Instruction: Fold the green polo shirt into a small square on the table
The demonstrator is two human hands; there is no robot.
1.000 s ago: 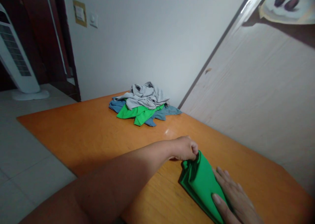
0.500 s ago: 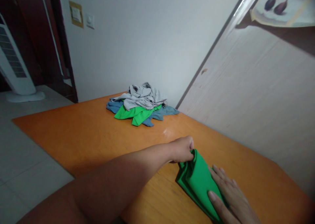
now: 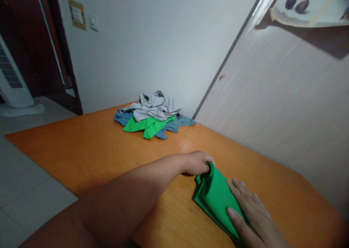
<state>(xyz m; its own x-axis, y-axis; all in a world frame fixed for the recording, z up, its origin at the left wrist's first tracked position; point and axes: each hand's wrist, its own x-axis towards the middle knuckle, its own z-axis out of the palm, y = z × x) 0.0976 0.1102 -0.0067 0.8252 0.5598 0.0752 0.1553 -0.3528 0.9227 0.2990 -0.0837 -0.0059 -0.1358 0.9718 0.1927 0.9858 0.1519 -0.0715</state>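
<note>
A folded green cloth (image 3: 218, 197) lies on the orange wooden table (image 3: 89, 150), its layers showing along the left edge. At its far end my left hand (image 3: 197, 162) is closed on the fold, with some of the fingers hidden behind or inside the cloth. My right hand (image 3: 253, 213) rests flat on the cloth's right side, fingers stretched out and thumb apart. Whether the cloth is a garment cannot be told from its folded shape.
A loose pile of grey (image 3: 158, 106), bright green (image 3: 147, 126) and blue clothes (image 3: 177, 124) sits at the table's far corner against the wall. A pale panel (image 3: 272, 106) borders the right side. Beyond the left edge, a white tower fan (image 3: 16, 81) stands on the tiled floor.
The view has shifted slightly to the right. My left hand has turned a little at the far fold, still gripping it; my right hand stays flat on the cloth.
</note>
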